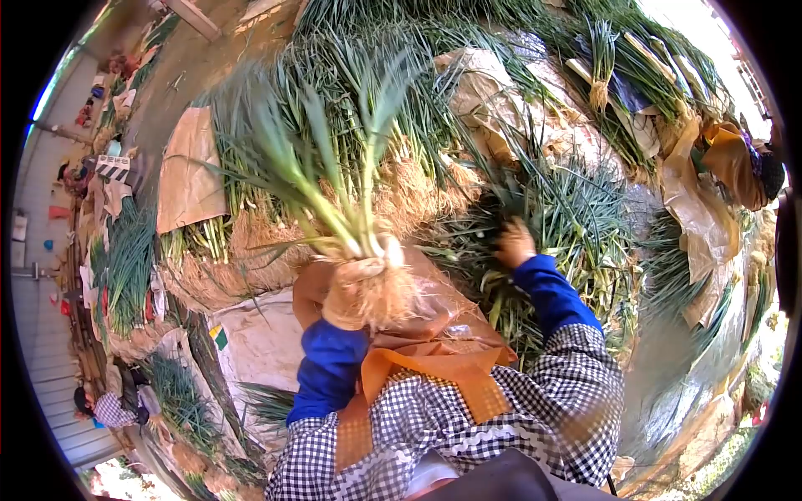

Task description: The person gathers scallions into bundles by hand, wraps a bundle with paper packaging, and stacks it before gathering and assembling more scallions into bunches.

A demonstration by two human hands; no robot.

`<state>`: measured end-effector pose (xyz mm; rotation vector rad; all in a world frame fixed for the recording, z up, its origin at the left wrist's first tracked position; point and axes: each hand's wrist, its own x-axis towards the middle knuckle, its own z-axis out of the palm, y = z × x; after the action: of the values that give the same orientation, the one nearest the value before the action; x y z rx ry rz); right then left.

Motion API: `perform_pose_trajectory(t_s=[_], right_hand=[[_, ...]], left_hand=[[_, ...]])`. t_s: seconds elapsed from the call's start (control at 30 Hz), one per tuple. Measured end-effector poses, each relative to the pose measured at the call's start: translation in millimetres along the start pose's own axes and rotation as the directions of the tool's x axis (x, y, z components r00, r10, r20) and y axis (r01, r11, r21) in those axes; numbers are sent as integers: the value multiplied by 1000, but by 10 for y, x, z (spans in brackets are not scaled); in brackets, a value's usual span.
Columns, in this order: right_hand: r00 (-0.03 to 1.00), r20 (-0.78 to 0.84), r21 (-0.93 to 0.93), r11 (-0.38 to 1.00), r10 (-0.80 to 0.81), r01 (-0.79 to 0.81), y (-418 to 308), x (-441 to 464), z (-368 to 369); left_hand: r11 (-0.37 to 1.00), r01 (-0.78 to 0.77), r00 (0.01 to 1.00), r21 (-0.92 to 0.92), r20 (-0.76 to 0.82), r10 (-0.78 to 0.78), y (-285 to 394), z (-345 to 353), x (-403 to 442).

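Observation:
My left hand (357, 288), in a pale glove, is wrapped round a small bunch of scallions (338, 221) just above the roots. The bunch stands roughly upright above my lap, its leaf tips smeared by motion and its tan roots (388, 299) hanging over the right side of my hand. To the right, my right hand (515, 244) reaches into a heap of loose green leaves (568, 225). Its fingers are partly hidden in dark, blurred leaves, so I cannot tell what they hold, if anything.
A long row of rooted scallions (409, 179) lies in front of me, partly under brown sheets (190, 171). An orange apron (443, 313) covers my lap. Other people sit at the left (113, 409) and right (739, 163), beside more scallions (129, 267).

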<state>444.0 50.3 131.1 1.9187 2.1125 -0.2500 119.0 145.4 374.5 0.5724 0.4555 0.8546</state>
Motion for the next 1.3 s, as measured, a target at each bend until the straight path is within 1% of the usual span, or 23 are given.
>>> perform_pose_trajectory(t_s=[0.03, 0.07, 0.1, 0.17, 0.27, 0.3, 0.37, 0.4, 0.47, 0.5, 0.53, 0.63, 0.7, 0.77, 0.83, 0.87, 0.9, 0.97, 1.03, 1.07, 1.1, 1.17, 1.3], right_hand=[[975, 141, -41, 985, 171, -166, 365, -164, 229], [962, 96, -101, 964, 257, -248, 627, -471, 186], [926, 173, 12, 939, 336, -343, 866, -719, 98], [854, 210, 80, 862, 476, -500, 1119, -1064, -14], [760, 353, 82, 791, 546, -606, 1362, -1109, 24], [782, 359, -30, 844, 509, -536, 1329, -997, -149], [789, 197, -158, 813, 582, -561, 1286, -242, 170], [777, 32, -272, 754, 628, -598, 1242, 141, 229], [886, -151, 469, 821, 439, -326, 452, 542, -1321], [871, -281, 495, 838, 404, -229, 265, 894, -1370], [878, -276, 608, 779, 391, -156, 81, 1155, -1456], [946, -72, 530, 816, 315, -231, -171, 1640, -1582], [952, -72, 495, 839, 296, -224, -177, 1913, -1305], [991, -56, 391, 916, 119, -88, -41, 1895, -1220], [985, 115, 748, 641, 130, -172, 94, 1443, -1708], [991, 35, 933, 351, 128, -78, 176, 1107, -1945], [988, -32, 999, 17, 154, 29, 271, 756, -2090], [991, -51, 958, -274, 123, 83, 570, 243, -2058], [986, 118, 971, -221, 121, -89, 442, 52, -1774], [993, 78, 988, -143, 93, -65, 360, 42, -1494], [991, 131, 963, -232, -34, -135, 270, -20, -1361], [996, 79, 934, -346, -50, -92, -109, -135, -1350], [994, 68, 938, -335, -83, -92, -487, -167, -1134]], left_hand=[[996, -71, 990, 48, 128, 65, 161, -111, -15], [981, -125, 982, 145, 157, 102, 327, -44, -6], [954, -182, 973, 237, 186, 139, 493, 23, 4], [936, -257, 869, 240, 481, 115, 840, -205, 142], [797, -433, 746, 421, 664, 54, 1403, -349, 286], [871, -386, 908, 306, 294, 299, 1193, 39, 125], [827, -362, 920, 431, 21, 392, 1121, 46, 265], [817, -317, 928, 481, -21, 373, 1058, 63, 360], [897, -123, 980, 425, -88, 177, 821, -160, 482], [887, -53, 983, 458, -131, 127, 597, -531, 573], [956, 58, 984, 287, -181, -6, 434, -572, 546], [994, 107, 971, -10, -215, -106, -148, -784, 439], [965, 188, 980, -185, -30, -197, -327, -919, 350], [975, 170, 977, -145, -104, -186, -422, -933, 257], [983, 166, 962, -81, -207, -180, -403, -885, 153], [980, 148, 973, -134, -156, -169, -371, -828, 131], [972, 139, 981, -190, -108, -162, -349, -768, 85], [956, 171, 980, -238, -59, -190, -400, -824, 67], [962, 206, 971, -179, -87, -224, -567, -828, 106], [949, 246, 965, -196, -44, -259, -635, -635, 143], [943, 247, 954, -222, -112, -277, -756, -493, 166], [866, 400, 915, -299, 79, -396, -987, -407, 127], [898, 419, 873, -138, -211, -440, -1655, -529, 197]])
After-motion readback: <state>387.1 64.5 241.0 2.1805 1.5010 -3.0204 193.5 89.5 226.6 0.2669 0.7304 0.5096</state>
